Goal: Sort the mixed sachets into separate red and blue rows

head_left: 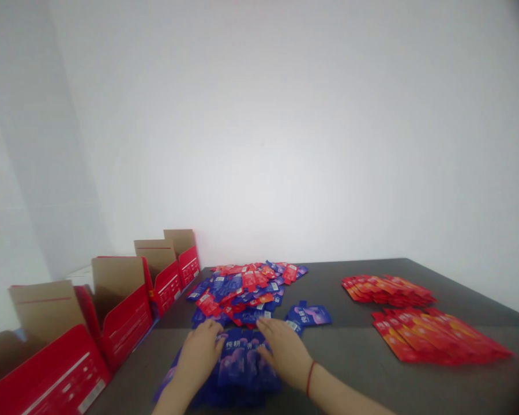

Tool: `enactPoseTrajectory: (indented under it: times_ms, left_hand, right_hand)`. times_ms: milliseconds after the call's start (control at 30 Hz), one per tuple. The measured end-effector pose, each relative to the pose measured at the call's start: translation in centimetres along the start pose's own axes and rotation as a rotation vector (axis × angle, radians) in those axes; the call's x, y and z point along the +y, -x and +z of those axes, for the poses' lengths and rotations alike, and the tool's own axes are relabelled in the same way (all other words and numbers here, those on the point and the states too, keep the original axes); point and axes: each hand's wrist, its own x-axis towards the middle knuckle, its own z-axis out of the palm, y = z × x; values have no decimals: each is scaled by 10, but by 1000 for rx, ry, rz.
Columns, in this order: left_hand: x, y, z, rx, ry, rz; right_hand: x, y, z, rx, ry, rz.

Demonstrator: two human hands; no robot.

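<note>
In the head view, a row of overlapping blue pouches [233,369] with pale printing lies on the table close to me. My left hand [202,350] rests at the row's left side, palm down, fingers stretched toward the far edge. At the right side my right hand [285,350] also lies over the pouches, fingers extended and a thin red band round the wrist. Both hands touch the pouches, but neither is closed around one. Just beyond the fingertips is a loose pile of mixed red and blue pouches [246,285]. A separate blue pouch [313,315] lies right of it.
Open red cardboard boxes [127,325] with raised brown flaps line the left edge of the dark table [328,369]. On the right lie two fanned rows of red-orange pouches, a far row [384,290] and a nearer row [436,337]. A white wall [285,144] stands behind.
</note>
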Motion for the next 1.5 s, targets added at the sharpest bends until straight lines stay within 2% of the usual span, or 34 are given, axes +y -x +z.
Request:
enactPoseTrajectory:
  times_ms: [67, 133, 233, 300, 367, 467, 533, 667, 767, 900, 1033, 1100, 1200, 1333, 1400, 1500]
  left_hand:
    - [23, 3, 3, 59, 72, 64]
    - [56, 8, 11, 75, 169, 151]
    - [108, 15, 32, 31, 239, 271]
    - [138, 13, 50, 19, 247, 344]
    - [161, 4, 67, 29, 231, 351]
    - [182, -15, 86, 37, 180, 257]
    - [190, -23, 91, 24, 165, 211]
    - [191, -19, 89, -45, 186, 292]
    - [183, -10, 81, -77, 238, 367]
    - [171, 0, 71, -139, 338, 342]
    - [169, 9, 67, -323, 700, 290]
    - [170, 12, 68, -337, 778, 291]
    - [171, 17, 69, -308, 732, 292]
    - [158, 23, 61, -246, 652, 262]
    - [139, 24, 50, -170, 619, 240]
    - [94, 20, 30, 15, 551, 167]
  right_hand:
    - [35, -3, -11, -8, 96, 191]
    - [68, -2, -18, -23, 170, 349]
    - [100, 9, -19, -41, 201, 460]
    - [109, 19, -17, -59, 204, 480]
    - [108, 29, -14, -70, 202, 469]
    - [100, 43, -14, -77, 192, 431]
    - [95, 52, -16, -77, 176, 403]
    - [88, 73, -27, -81, 125, 341]
    - [89, 90, -37, -45, -39, 280]
    - [92, 111, -44, 73, -541, 386]
    - [80, 124, -42, 48, -1222, 444]
    - [71, 126, -39, 64, -1387, 488]
    - [65, 125, -34, 106, -1390, 563]
    - [71, 126, -36, 98, -1214, 662]
    - [76, 127, -40, 127, -1109, 716]
    - [77, 124, -47, 192, -991, 739]
